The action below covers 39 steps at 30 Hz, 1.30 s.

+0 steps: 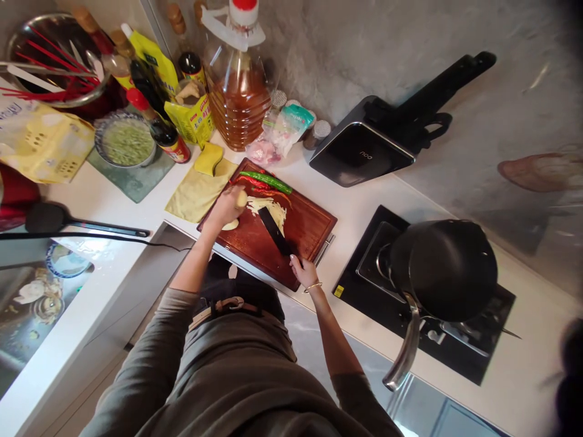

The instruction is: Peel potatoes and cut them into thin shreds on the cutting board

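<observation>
**Knife and potato meet on a red board**

Surface (373, 200) of white stone runs along a grey wall and carries everything in view. At its right end sits a black stove (364, 285) with a dark pot (444, 267) on the burner, its steel handle pointing toward the person. Behind the stove a black appliance (364, 149) leans near the wall. A big jug of amber oil (239, 91) stands at the back, among sauce bottles (166, 136) and a yellow packet (194, 118). To the left, a metal bowl (54, 60) holds red chopsticks, and a small dish of green bits (126, 142) rests on a grey mat.

The red-brown cutting board (310, 227) lies at the surface's front edge, just beside a yellow cloth (195, 191). The left hand (228, 206) is curled over a pale potato piece (241, 198), fingers pressing it down onto the board. The right hand (303, 270), a thin bangle at the wrist, is closed around the handle of a dark knife (273, 230), whose blade angles toward the left hand. Pale cut strips (273, 209) lie piled between blade and potato piece. At the board's far edge lie a green chili (266, 180) and a red chili (255, 183), touching side by side.
</observation>
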### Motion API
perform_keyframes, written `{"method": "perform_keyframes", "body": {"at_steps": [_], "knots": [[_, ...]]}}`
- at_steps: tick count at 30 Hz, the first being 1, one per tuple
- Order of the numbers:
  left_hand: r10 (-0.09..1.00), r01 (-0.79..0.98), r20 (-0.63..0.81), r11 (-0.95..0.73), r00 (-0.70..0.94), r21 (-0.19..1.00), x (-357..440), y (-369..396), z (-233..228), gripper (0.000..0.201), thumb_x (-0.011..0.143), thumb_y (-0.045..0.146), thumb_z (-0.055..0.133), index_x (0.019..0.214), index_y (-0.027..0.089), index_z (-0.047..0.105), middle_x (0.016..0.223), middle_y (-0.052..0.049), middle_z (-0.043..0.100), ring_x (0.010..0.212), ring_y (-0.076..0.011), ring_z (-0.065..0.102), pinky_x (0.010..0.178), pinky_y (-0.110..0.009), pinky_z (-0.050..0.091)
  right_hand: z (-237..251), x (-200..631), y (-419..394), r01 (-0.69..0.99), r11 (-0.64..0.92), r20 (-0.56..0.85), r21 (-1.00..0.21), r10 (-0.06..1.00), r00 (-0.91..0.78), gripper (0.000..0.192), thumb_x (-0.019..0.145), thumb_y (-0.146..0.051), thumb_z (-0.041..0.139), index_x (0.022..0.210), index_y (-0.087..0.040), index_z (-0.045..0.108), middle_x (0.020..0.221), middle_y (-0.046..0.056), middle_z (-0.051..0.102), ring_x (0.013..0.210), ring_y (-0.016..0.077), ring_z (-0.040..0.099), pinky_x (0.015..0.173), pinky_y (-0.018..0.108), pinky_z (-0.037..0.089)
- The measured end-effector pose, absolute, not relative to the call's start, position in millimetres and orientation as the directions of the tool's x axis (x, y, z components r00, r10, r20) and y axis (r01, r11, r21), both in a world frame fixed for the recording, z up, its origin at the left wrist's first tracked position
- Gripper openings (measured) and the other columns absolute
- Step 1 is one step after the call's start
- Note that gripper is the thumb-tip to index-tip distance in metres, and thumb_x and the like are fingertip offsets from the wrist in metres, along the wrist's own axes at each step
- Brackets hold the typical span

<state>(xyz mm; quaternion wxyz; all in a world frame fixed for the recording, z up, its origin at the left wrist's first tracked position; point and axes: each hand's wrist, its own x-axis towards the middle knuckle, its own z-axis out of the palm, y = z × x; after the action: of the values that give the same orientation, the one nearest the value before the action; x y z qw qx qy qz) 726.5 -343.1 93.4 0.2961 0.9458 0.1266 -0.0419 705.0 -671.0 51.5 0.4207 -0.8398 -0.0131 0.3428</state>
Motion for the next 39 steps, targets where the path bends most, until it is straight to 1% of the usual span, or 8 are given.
{"method": "perform_keyframes", "body": {"at_steps": [6,11,14,16,18,22,29,39], "knots": [[0.165,0.287,-0.282,-0.832,0.945,0.474,718.5,-312.1,58.3,0.063,0.070,0.017,0.062,0.130,0.016,0.044,0.126,-0.011,0.055,0.116,-0.0248,0.052,0.100,-0.035,0.041,71.3,702.1,-681.9,-0.404,-0.507,-0.592,-0.762,0.291,0.752,0.057,0.076,-0.074,0.040,0.064,-0.020,0.050,0.039,-0.007,0.039,0.029,0.0064,0.032,0.031,0.021,0.024],[0.256,0.277,-0.105,-0.889,0.961,0.365,714.7,-341.4,68.5,0.051,0.078,0.034,0.060,0.125,0.017,0.050,0.131,-0.015,0.049,0.121,-0.0317,0.042,0.100,-0.048,0.034,76.8,696.4,-684.5,-0.423,-0.458,-0.550,-0.782,0.188,0.814,0.055,0.075,-0.074,0.042,0.065,-0.020,0.049,0.039,-0.007,0.038,0.030,0.0063,0.032,0.031,0.021,0.025],[0.023,0.045,-0.061,-0.925,0.998,0.378,710.9,-373.2,69.2,0.028,0.088,0.029,0.044,0.106,0.018,0.064,0.115,-0.012,0.059,0.110,-0.0263,0.049,0.097,-0.045,0.035,76.3,692.8,-682.0,-0.429,-0.473,-0.554,-0.769,0.158,0.817,0.056,0.075,-0.074,0.041,0.064,-0.021,0.049,0.040,-0.006,0.041,0.029,0.0071,0.034,0.031,0.021,0.026],[-0.153,-0.114,-0.075,-0.919,0.985,0.377,707.7,-395.0,61.9,0.030,0.090,0.024,0.040,0.103,0.019,0.066,0.109,-0.011,0.063,0.106,-0.0240,0.052,0.096,-0.044,0.036,77.5,690.2,-679.3,-0.418,-0.496,-0.551,-0.761,0.156,0.819,0.056,0.075,-0.075,0.039,0.063,-0.021,0.049,0.040,-0.005,0.042,0.030,0.0081,0.035,0.032,0.022,0.028],[-0.213,-0.176,-0.076,-0.923,0.974,0.342,703.9,-412.6,51.9,0.033,0.091,0.019,0.037,0.108,0.016,0.065,0.111,-0.013,0.064,0.108,-0.0241,0.052,0.099,-0.044,0.035,79.5,687.7,-676.8,-0.398,-0.521,-0.544,-0.756,0.160,0.824,0.057,0.076,-0.075,0.038,0.063,-0.020,0.050,0.040,-0.004,0.044,0.031,0.0087,0.037,0.034,0.023,0.031],[-0.166,-0.137,-0.081,-0.948,0.983,0.286,694.9,-428.4,41.2,0.040,0.090,0.013,0.034,0.124,0.012,0.056,0.128,-0.015,0.056,0.120,-0.0253,0.048,0.105,-0.048,0.031,80.0,683.0,-675.5,-0.385,-0.546,-0.544,-0.744,0.161,0.823,0.058,0.077,-0.075,0.035,0.063,-0.021,0.050,0.040,-0.004,0.044,0.032,0.0093,0.040,0.036,0.023,0.034],[-0.169,-0.119,-0.172,-0.957,0.970,0.266,670.8,-435.9,51.1,0.045,0.089,0.011,0.032,0.128,0.006,0.052,0.130,-0.018,0.054,0.129,-0.0274,0.041,0.111,-0.049,0.026,74.2,677.9,-682.7,-0.349,-0.604,-0.550,-0.717,0.183,0.815,0.058,0.079,-0.073,0.034,0.064,-0.020,0.052,0.044,-0.003,0.047,0.038,0.0106,0.044,0.042,0.024,0.038],[-0.011,0.041,-0.192,-0.963,0.981,0.266,625.3,-451.7,54.4,0.048,0.089,0.018,0.033,0.134,0.007,0.046,0.136,-0.017,0.049,0.126,-0.0301,0.044,0.109,-0.051,0.029,76.2,671.2,-686.3,-0.027,-0.832,-0.508,-0.553,0.312,0.803,0.057,0.084,-0.068,0.033,0.072,-0.021,0.063,0.063,0.007,0.067,0.060,0.0172,0.060,0.058,0.026,0.041]]}}
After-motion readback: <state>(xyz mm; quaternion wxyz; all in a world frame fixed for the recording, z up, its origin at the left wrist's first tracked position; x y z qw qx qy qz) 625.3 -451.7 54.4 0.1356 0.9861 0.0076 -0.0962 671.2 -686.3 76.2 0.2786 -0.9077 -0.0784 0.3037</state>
